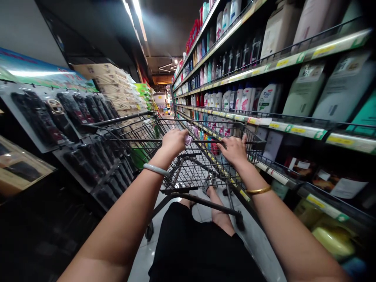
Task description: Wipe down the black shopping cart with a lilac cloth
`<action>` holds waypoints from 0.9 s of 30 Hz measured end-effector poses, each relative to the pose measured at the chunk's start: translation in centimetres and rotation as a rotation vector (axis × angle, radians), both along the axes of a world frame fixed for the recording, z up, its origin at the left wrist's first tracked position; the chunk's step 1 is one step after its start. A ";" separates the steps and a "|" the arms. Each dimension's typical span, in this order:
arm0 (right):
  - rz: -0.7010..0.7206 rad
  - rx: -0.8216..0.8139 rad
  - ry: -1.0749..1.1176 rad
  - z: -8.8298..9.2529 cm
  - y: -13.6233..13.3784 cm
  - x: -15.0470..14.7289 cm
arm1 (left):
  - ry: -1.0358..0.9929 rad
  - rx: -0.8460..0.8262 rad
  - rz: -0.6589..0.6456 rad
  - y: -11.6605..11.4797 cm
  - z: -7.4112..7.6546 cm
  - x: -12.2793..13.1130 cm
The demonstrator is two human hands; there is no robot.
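Note:
A black wire shopping cart [192,172] stands in front of me, and its basket looks bare inside. My left hand [175,141], with a pale bangle at the wrist, is closed at the cart's rear rail. A small crumpled lilac thing [188,139] pokes out of that fist; its kind is unclear. Over the same rail, further right, curl the fingers of my right hand [235,150], the thumb reaching left along it. A gold bracelet circles that wrist. My fingertips are partly hidden behind the rail.
Shelves of shampoo and other bottles [246,98] line the right side, close to the cart. To the left hang packaged black items [85,107] on a rack, with stacked light boxes [110,78] beyond. A tiled floor [141,258] runs down the aisle.

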State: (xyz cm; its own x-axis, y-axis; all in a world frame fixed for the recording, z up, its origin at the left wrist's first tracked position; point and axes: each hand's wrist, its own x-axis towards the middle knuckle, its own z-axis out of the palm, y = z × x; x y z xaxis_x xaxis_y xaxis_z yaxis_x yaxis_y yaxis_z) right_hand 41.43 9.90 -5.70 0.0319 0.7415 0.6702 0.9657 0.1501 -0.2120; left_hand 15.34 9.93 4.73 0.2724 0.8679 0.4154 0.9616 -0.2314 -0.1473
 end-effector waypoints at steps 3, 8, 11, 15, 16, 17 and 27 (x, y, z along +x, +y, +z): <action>0.005 -0.023 -0.005 0.1 0.3 -0.2 | 0.020 -0.031 0.023 0.5 0.2 0.0; -0.002 -0.043 -0.012 0.3 0.5 -1.2 | 0.037 -0.045 0.057 0.8 0.2 -0.5; -0.008 -0.057 -0.015 0.4 0.5 -1.7 | 0.037 -0.043 0.057 1.0 0.1 -0.9; -0.020 -0.070 -0.026 0.5 0.6 -1.9 | 0.026 -0.043 0.051 1.7 0.0 -1.4; -0.022 -0.074 -0.030 0.5 0.6 -1.9 | 0.022 -0.040 0.046 1.8 -0.1 -1.5; -0.023 -0.078 -0.034 0.6 0.6 -1.9 | 0.017 -0.037 0.041 2.0 -0.1 -1.5; -0.025 -0.142 -0.058 1.5 0.2 -2.1 | -0.035 -0.023 0.020 2.2 -0.3 -1.7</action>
